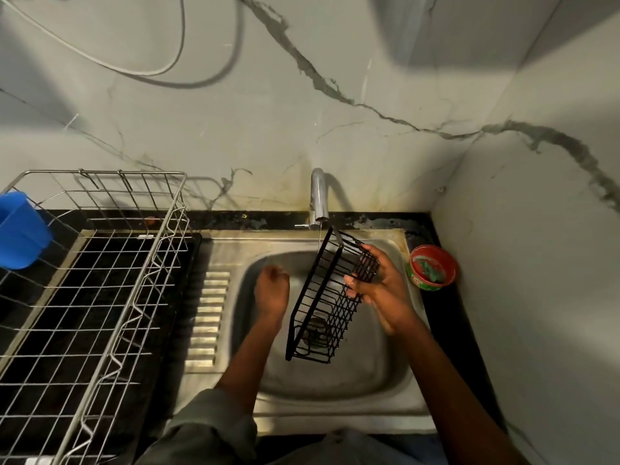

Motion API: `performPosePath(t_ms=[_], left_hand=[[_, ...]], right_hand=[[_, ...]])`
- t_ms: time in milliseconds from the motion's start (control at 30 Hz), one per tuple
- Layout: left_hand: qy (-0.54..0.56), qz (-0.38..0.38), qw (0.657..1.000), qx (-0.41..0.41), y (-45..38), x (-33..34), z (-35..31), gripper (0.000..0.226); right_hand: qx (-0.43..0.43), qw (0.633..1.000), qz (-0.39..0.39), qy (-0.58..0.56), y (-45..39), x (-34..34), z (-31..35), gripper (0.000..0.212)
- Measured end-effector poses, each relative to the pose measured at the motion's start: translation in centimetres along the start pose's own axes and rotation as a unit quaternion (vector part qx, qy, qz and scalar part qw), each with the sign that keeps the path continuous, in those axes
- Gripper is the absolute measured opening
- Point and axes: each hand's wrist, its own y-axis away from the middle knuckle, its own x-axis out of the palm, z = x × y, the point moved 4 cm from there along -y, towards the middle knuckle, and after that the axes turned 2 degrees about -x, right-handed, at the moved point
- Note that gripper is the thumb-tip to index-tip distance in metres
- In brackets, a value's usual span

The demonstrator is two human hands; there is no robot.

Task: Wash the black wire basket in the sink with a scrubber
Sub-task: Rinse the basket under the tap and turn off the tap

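Note:
The black wire basket (322,303) hangs tilted over the steel sink (335,374), its far end under the tap (317,199), from which a thin stream of water runs. My right hand (375,286) grips the basket's right side near its upper end. My left hand (271,288) hovers over the basin to the left of the basket, fingers curled, apart from it and holding nothing I can see. A green scrubber (431,268) lies in a red tub (432,260) on the counter to the right of the sink.
A large steel dish rack (100,283) covers the black counter on the left, with a blue plastic container (20,229) at its far left edge. Marble-patterned walls close in behind and to the right. The ribbed drainboard (209,320) lies between rack and basin.

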Motion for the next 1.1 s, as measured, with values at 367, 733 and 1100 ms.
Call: performPosePath(t_ms=[367, 733, 1100], left_hand=[[0.071, 0.1, 0.968, -0.219, 1.1, -0.5, 7.1, 0.017], [0.083, 0.14, 0.964, -0.211, 2.3, 1.4, 5.4, 0.011], [0.274, 0.118, 0.926, -0.233, 0.9, 1.6, 5.9, 0.02]], right_hand=[[0.021, 0.998, 0.044, -0.044, 0.5, 1.2, 0.8, 0.069], [0.015, 0.995, -0.023, -0.093, -0.3, -0.7, 0.7, 0.078], [-0.028, 0.99, -0.05, -0.125, -2.1, -1.4, 0.8, 0.066]])
